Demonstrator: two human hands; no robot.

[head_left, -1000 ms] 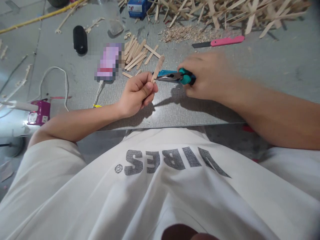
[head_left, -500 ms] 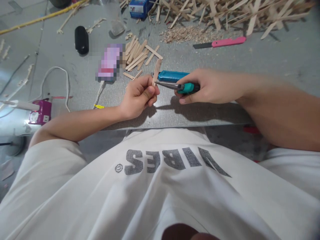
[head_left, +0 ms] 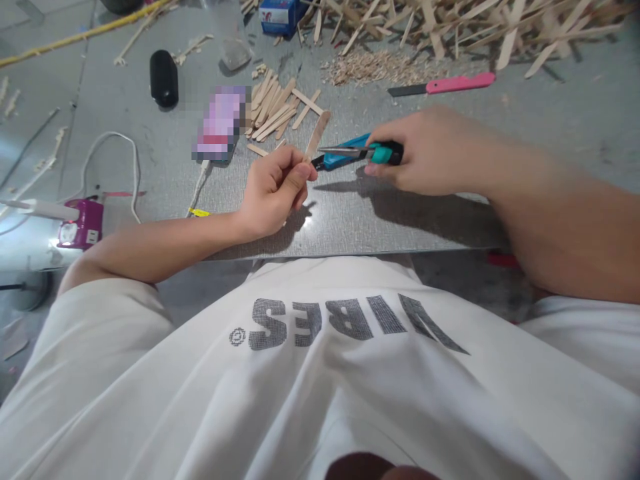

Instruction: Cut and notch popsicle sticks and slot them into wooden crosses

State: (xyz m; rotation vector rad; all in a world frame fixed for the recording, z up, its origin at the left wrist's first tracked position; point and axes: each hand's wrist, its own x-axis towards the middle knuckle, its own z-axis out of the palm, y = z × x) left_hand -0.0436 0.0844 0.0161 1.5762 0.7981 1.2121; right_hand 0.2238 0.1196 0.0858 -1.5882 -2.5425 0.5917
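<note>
My left hand [head_left: 283, 183] is closed, pinching the lower end of a flat wooden craft stick [head_left: 318, 133] between thumb and fingers. The stick points up and slightly right. My right hand [head_left: 425, 155], a little blurred, is wrapped round the teal and black grips of needle-nose pliers [head_left: 345, 152]. Their metal jaws point left, with the tip beside the stick; whether they touch it I cannot tell. Just behind the jaws, a blue tool with a black end [head_left: 353, 143], like a cutter, spans between my hands. What supports it is unclear.
Short cut sticks [head_left: 273, 107] lie in a heap beyond my left hand. Farther back are wood chips [head_left: 375, 69], a large stick pile [head_left: 450, 27], a pink-handled knife [head_left: 460, 83] and a blue box [head_left: 280, 17]. A phone [head_left: 220, 123] with cable and a black case [head_left: 164, 79] sit left.
My right hand and the pliers have moved up and right, away from the stick's lower end. The stick leans more to the right, and the blue tool has tilted, its right end higher.
</note>
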